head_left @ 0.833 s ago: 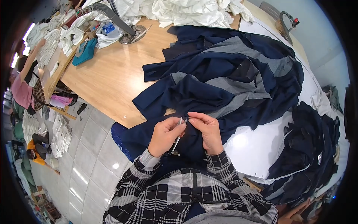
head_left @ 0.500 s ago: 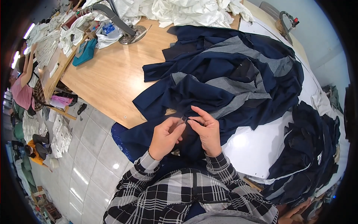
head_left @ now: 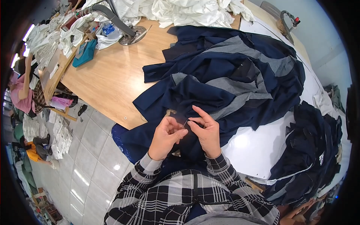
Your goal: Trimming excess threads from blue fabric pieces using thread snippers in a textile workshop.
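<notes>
Between my half-curled left hand (head_left: 165,138) and my right hand (head_left: 206,134), its thumb and finger pinched close, a thin metallic sliver (head_left: 185,123) slants up and rightward, tip nearer the right; I cannot tell which grips it. Navy cloth (head_left: 204,93) lies under and beyond both, across the tabletop (head_left: 112,78). Earlier, snips showed plainly below my left thumb; now they don't.

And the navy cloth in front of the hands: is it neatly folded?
No, not neatly folded: the cloth lies loosely heaped, with irregular creases and overlapping edges.
</notes>
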Demonstrator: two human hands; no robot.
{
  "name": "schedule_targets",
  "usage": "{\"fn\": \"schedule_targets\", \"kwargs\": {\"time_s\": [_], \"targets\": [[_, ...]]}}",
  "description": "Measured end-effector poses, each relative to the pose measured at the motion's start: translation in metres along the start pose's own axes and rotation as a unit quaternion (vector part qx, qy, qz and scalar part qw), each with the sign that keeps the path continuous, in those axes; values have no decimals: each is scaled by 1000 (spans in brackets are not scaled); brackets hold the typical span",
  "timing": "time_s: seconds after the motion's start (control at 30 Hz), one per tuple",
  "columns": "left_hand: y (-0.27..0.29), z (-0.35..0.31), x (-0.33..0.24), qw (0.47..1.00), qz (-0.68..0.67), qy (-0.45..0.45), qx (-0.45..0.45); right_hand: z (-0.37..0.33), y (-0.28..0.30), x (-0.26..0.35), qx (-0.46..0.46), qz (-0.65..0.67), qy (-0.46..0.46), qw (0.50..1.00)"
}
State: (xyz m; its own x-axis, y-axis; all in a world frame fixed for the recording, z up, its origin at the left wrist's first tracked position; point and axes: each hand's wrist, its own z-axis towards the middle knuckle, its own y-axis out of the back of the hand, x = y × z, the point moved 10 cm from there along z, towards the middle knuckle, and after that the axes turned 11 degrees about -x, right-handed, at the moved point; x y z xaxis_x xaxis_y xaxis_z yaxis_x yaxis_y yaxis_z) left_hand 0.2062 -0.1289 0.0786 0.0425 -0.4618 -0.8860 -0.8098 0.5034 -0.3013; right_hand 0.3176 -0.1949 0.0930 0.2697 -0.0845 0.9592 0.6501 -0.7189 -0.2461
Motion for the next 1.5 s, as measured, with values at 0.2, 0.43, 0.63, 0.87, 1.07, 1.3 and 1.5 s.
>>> {"fn": "schedule_targets", "kwargs": {"time_s": [0.2, 0.43, 0.63, 0.87, 1.07, 1.3, 1.5], "targets": [[0, 1, 6, 1000, -13, 27, 2, -2, 0, -2, 9, -18, 8, 1000], [10, -2, -2, 997, -46, 54, 19, 3, 9, -7, -8, 21, -36, 999], [-8, 4, -49, 941, 243, -235, 18, -2, 2, -12, 44, -24, -45, 998], [0, 16, 3, 993, 76, 73, 46, -5, -3, -6, 98, -37, -78, 991], [-4, 14, 24, 984, 7, 161, 68, -4, -4, -10, 131, 5, -84, 988], [-1, 18, 19, 990, 46, 126, 41, -5, -1, -7, 138, 20, -74, 987], [-7, 16, 18, 988, 48, 128, 78, -4, 3, -5, 119, -2, -65, 991]]}}
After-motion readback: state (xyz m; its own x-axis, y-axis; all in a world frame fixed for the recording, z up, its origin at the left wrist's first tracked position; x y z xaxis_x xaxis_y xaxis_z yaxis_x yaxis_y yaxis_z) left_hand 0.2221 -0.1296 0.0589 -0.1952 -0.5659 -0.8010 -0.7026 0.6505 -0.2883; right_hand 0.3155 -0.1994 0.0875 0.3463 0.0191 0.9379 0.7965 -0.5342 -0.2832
